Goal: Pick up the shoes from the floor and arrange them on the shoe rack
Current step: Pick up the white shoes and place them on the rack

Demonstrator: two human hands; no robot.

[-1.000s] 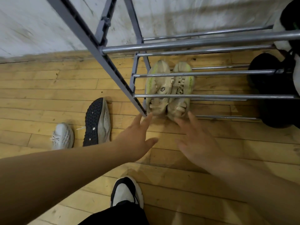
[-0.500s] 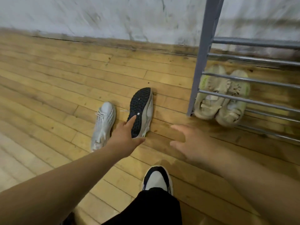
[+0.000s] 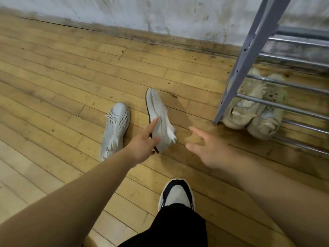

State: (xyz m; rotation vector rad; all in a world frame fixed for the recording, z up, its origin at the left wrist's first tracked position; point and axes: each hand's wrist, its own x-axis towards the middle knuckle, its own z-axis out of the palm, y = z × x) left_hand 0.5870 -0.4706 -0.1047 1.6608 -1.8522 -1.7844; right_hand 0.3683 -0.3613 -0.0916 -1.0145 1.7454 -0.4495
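Observation:
Two pale grey sneakers lie on the wooden floor. My left hand [image 3: 144, 145] grips the right-hand sneaker [image 3: 159, 114] at its heel end, thumb and fingers round its side; the white upper faces up and a thin edge of the dark sole shows. The other sneaker [image 3: 115, 127] lies upright just left of it, laces showing. My right hand [image 3: 206, 148] hovers to the right of the held sneaker, fingers spread, holding nothing. The grey metal shoe rack [image 3: 249, 50] stands at the right, with a cream pair of shoes [image 3: 252, 111] on its lowest bars.
My own foot in a black-and-white shoe [image 3: 177, 195] stands on the floor below my hands, with a black trouser leg. A stained white wall [image 3: 160, 16] runs along the back. Bare floorboards [image 3: 53, 77] stretch to the left.
My hands left the cream pair on the rack and swung left. My left hand reached the sneaker lying sole-up, took hold of it and turned it so its white upper shows.

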